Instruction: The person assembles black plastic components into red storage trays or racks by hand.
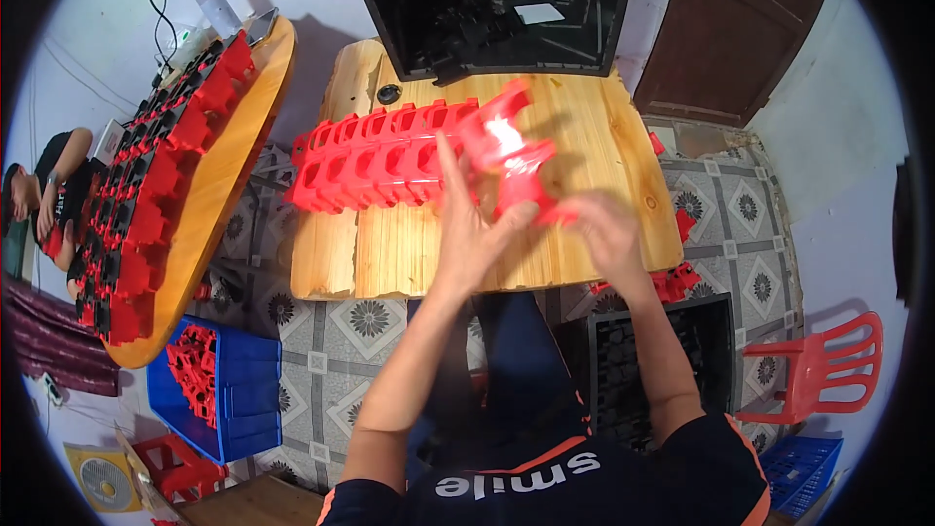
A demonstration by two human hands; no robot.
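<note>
A red plastic part (pixel 511 151) with curved cut-outs is tilted up over the wooden table, blurred by motion. My left hand (pixel 467 234) grips its near left side, the thumb against the lower edge and the index finger pointing away from me. At the lower right corner of that part, my right hand (pixel 606 234) has its fingers curled; they are smeared and partly hidden. Left of the hands lies a double row of similar red plastic parts (pixel 375 156), close together on the wooden table (pixel 594 161).
A black crate (pixel 492 63) with black pieces stands at the table's far edge. An oval table (pixel 219 205) at left bears red and black parts. On the floor are a blue bin (pixel 248 409) of red parts, a black crate (pixel 716 360) and a red chair (pixel 828 365). A person (pixel 63 185) is at far left.
</note>
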